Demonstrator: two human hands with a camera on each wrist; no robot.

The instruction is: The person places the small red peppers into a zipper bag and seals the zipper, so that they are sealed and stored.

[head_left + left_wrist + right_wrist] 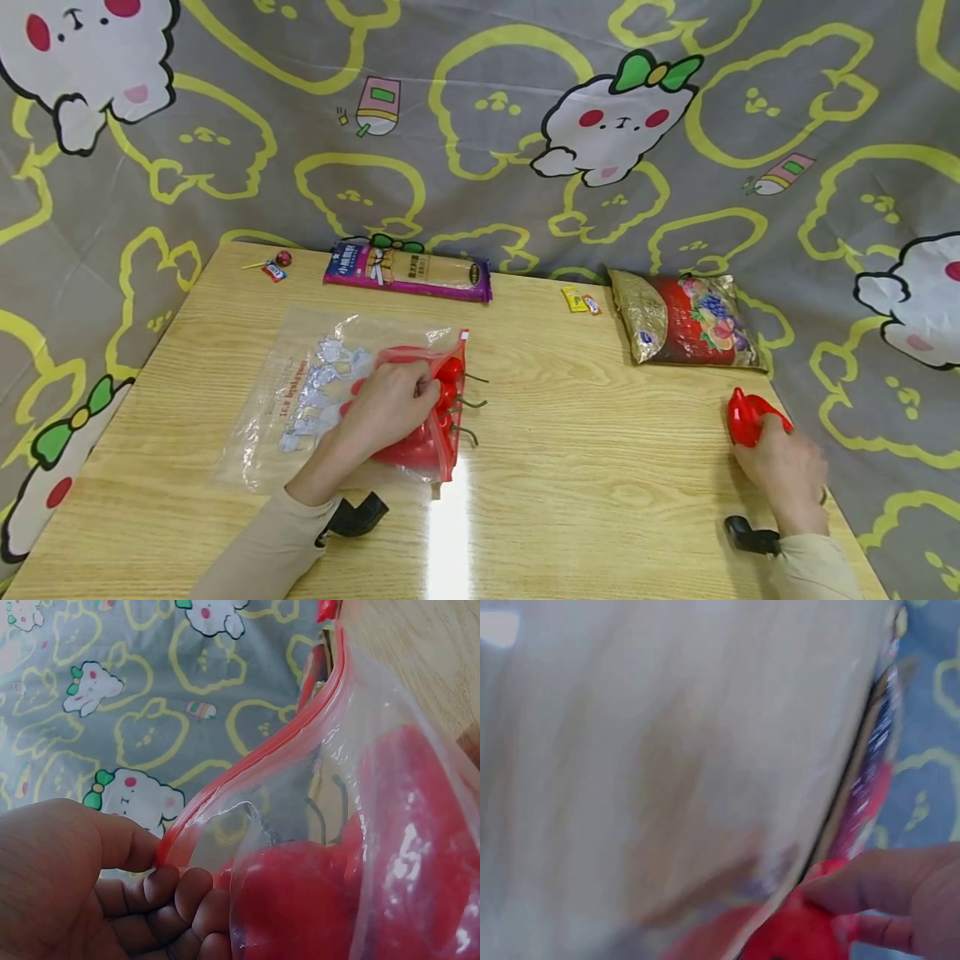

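Observation:
A clear zip bag (262, 400) with a red zip rim lies on the table, printed with pale figures and red lettering. Inside its mouth sit several glossy red peppers (452, 369), their green stems poking out to the right. My left hand (390, 408) is over the bag's mouth; in the left wrist view its thumb and fingers pinch the red rim (247, 771), which bows open. At the table's right side my right hand (787, 475) grips a shiny red pepper (742, 418) with a pointed tip. The right wrist view shows thumb and fingertips around that pepper (799, 930).
Along the back of the wooden table (570, 467) lie a purple noodle packet (408, 271), small candies (576, 300) and a lollipop (283, 258). A gold and red fruit-printed bag (690, 321) lies at the back right. Patterned grey cloth (487, 125) hangs behind and beside the table.

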